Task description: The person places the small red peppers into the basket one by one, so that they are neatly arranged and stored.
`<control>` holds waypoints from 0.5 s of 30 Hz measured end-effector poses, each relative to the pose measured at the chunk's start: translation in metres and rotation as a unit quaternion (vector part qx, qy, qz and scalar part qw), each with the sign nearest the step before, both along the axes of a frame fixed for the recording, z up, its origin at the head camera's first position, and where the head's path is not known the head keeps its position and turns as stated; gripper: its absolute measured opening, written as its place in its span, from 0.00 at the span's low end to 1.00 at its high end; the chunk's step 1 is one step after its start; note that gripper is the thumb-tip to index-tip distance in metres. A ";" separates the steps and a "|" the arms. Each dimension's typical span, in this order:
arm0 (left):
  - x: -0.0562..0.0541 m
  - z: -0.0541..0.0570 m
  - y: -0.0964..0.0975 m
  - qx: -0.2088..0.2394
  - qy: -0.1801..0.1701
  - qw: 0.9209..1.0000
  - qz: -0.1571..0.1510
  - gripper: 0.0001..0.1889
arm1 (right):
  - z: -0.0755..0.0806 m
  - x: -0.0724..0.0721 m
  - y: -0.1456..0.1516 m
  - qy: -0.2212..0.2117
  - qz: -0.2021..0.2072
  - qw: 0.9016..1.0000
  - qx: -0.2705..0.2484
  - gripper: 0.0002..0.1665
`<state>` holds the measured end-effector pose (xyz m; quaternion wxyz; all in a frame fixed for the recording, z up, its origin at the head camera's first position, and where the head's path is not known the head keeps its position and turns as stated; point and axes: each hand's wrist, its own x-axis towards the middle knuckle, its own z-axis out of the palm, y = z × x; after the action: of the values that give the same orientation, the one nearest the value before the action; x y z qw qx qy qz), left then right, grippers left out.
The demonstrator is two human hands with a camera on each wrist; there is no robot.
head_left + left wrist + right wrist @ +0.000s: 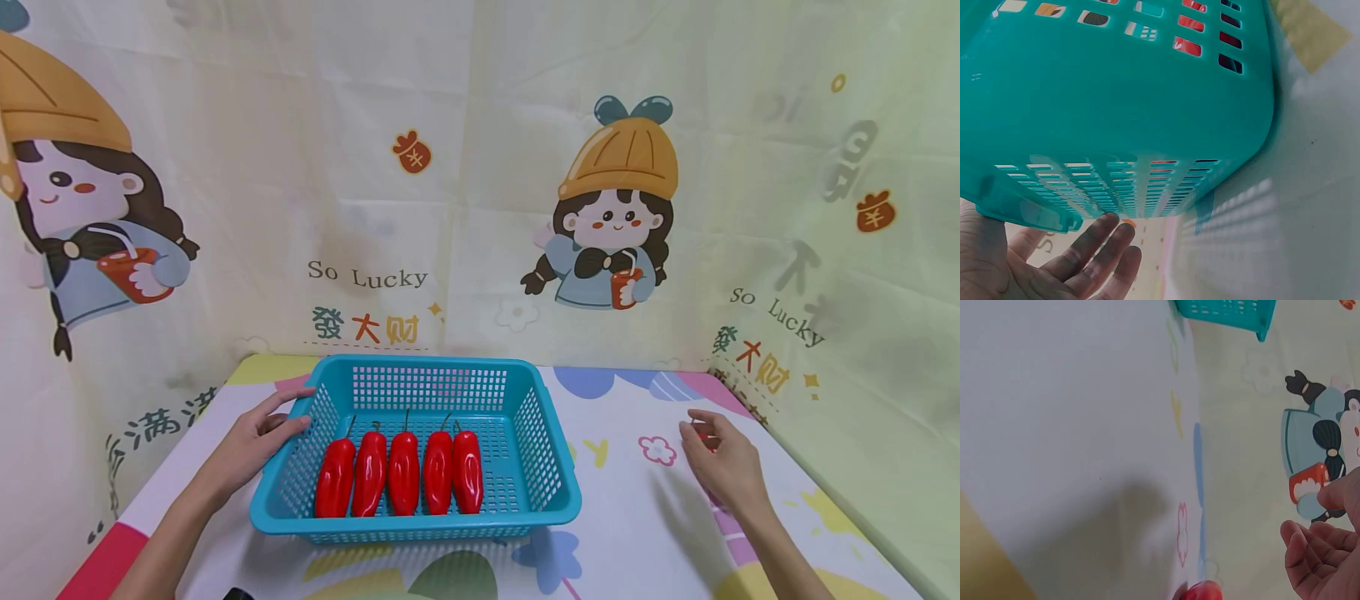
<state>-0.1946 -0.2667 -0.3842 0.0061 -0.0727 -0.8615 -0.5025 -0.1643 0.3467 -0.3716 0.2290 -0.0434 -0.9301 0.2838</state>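
Observation:
A blue-green plastic basket (pixel 420 525) with perforated walls stands on the table. Inside, several glossy red peppers (pixel 403 475) with thin stems lie side by side toward its left. At the basket's left rim, my left hand (pixel 251 442) holds on with thumb and index finger over the edge; the left wrist view shows its other fingers (pixel 1094 259) outside, below the rim. Right of the basket, my right hand (pixel 723 462) is raised above the table, fingers loosely bent and apart from the thumb. Past it shows a red, glossy thing (pixel 1204 591), mostly hidden.
A patterned cloth (pixel 615 467) covers the table. Behind and at both sides hang pale cloth walls (pixel 480 208) printed with cartoon figures and lettering. A small dark object (pixel 238 594) pokes in at the front edge.

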 end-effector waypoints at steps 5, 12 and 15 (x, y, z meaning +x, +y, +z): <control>-0.001 -0.001 -0.001 0.001 -0.001 1.000 -0.003 0.34 | -0.001 0.000 0.007 0.001 -0.007 1.000 0.009 0.25; -0.001 -0.001 -0.001 -0.001 0.001 1.000 -0.002 0.35 | 0.003 -0.002 0.013 -0.033 -0.007 0.999 0.020 0.26; -0.001 -0.001 -0.001 -0.001 -0.001 1.000 -0.001 0.35 | 0.004 -0.002 0.015 -0.058 -0.005 0.998 0.021 0.28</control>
<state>-0.1961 -0.2680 -0.3851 0.0044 -0.0728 -0.8621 -0.5015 -0.1662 0.3621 -0.3677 0.1766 -0.0593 -0.9475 0.2598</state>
